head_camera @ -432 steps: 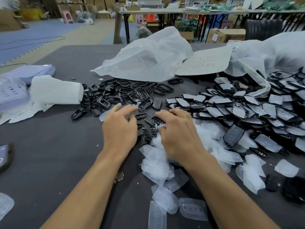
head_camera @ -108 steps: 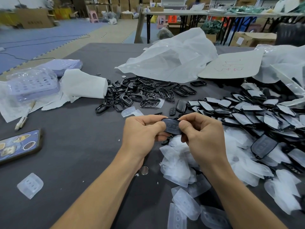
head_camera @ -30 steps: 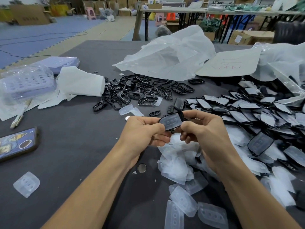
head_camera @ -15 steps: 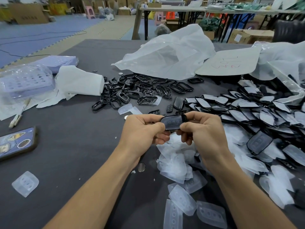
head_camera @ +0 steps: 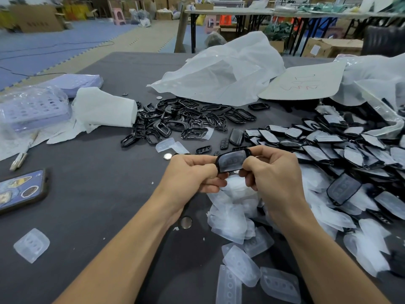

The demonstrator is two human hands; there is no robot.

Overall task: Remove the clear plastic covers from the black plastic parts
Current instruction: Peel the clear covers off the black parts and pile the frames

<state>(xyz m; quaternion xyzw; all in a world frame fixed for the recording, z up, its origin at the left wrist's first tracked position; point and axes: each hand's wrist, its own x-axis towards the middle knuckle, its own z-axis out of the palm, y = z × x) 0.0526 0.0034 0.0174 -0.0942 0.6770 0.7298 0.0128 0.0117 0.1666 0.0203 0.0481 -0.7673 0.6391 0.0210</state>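
Note:
One black plastic part (head_camera: 232,160) with a clear cover on it is held above the table between both hands. My left hand (head_camera: 189,175) pinches its left end and my right hand (head_camera: 272,172) pinches its right end. A big heap of covered black parts (head_camera: 341,143) lies to the right. Bare black frames (head_camera: 186,121) are piled behind my hands. Loose clear covers (head_camera: 236,218) lie in a heap under and in front of my hands.
The dark table (head_camera: 87,194) carries a phone (head_camera: 19,190) at the left, a lone clear cover (head_camera: 31,244), white tissue (head_camera: 103,109), a lilac tray in plastic (head_camera: 32,108), a large plastic bag (head_camera: 221,71) and a cardboard sheet (head_camera: 302,84) at the back. A coin cell (head_camera: 186,222) lies near my left wrist.
Both hands keep hold of the same part and have turned it a little; its covered face now tilts more toward me. Nothing has come off.

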